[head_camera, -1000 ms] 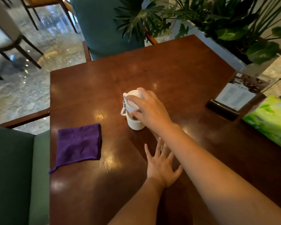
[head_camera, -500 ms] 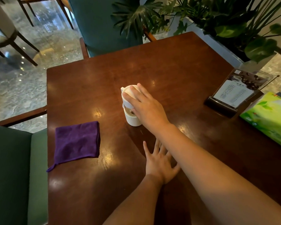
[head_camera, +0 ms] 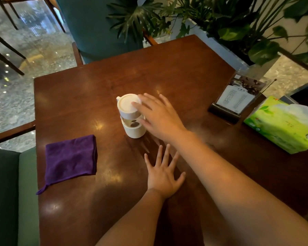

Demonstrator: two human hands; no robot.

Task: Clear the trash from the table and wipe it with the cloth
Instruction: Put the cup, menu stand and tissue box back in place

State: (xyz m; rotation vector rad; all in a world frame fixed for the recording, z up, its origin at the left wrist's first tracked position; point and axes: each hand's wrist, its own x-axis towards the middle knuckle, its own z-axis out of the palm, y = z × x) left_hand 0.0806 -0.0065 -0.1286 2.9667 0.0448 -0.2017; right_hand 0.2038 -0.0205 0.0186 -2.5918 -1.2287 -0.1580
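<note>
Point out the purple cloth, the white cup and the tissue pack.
purple cloth (head_camera: 70,158): head view, middle of the folded fabric.
white cup (head_camera: 127,103): head view, centre of its lid.
tissue pack (head_camera: 281,125): head view, green top face of the wrapper.

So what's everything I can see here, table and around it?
table: one, dark brown wood, centre
cup: one, white with lid, upright mid-table
cloth: one, purple, folded flat, near the table's left edge
menu stand: one, dark base, right edge
tissue pack: one, green, far right
chairs: teal one behind the table, green one at left, more in the background
plants: green, top right
left hand: flat on the table, fingers spread
right hand: open, against the cup's right side, fingertips on the lid
</note>
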